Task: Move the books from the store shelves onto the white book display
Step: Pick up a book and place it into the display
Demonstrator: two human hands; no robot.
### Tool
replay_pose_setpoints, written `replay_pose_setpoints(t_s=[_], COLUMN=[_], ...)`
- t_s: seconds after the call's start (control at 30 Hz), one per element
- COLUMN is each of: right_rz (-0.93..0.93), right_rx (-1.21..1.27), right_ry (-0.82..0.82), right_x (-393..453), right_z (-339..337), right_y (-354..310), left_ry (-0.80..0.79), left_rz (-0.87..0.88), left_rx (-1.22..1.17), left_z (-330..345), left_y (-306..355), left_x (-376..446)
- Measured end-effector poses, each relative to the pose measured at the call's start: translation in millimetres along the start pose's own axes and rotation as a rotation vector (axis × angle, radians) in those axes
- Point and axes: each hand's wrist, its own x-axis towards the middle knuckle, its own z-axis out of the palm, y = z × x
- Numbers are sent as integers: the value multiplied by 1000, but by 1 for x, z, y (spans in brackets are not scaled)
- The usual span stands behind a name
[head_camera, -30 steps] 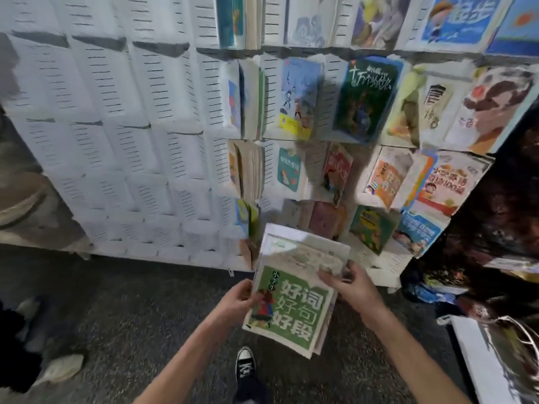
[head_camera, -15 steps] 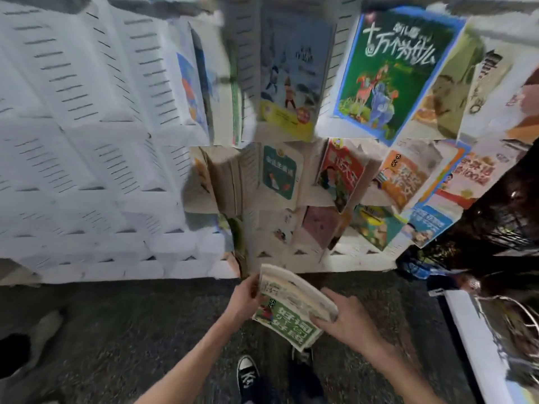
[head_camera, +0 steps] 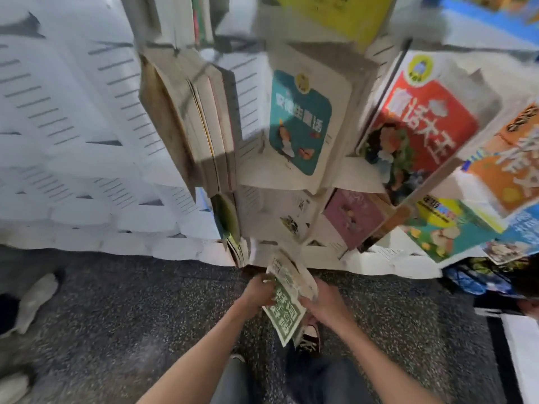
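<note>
Both hands clasp a thin stack of green-covered paperback books [head_camera: 284, 304] low above the speckled dark floor [head_camera: 131, 310], left hand [head_camera: 258, 290] and right hand [head_camera: 322, 304] on opposite edges. Beyond, the white slotted book display [head_camera: 87, 118] holds a teal-covered book [head_camera: 300, 123] and a red-covered book [head_camera: 420, 123].

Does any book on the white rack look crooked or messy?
Yes. The red book and orange book on the white display lean sideways, overlapping. The hands hold a green book.
</note>
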Motion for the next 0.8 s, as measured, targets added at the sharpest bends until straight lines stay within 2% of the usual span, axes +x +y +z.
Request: replay_pose_setpoints(t_s=[0.17, 0.33, 0.6, 0.8], right_rz=[41, 84, 114, 51], right_rx=[40, 136, 412, 376], right_ry=[-35, -42, 211, 295], right_x=[61, 93, 132, 157], right_z=[23, 30, 39, 51], right_y=[26, 30, 25, 21], left_ry=[-41, 7, 79, 27], left_rz=[-28, -10, 170, 162], left_rx=[-3, -27, -149, -138], left_z=[19, 22, 22, 18], left_y=[5, 6, 32, 43], left_x=[32, 67, 96, 113])
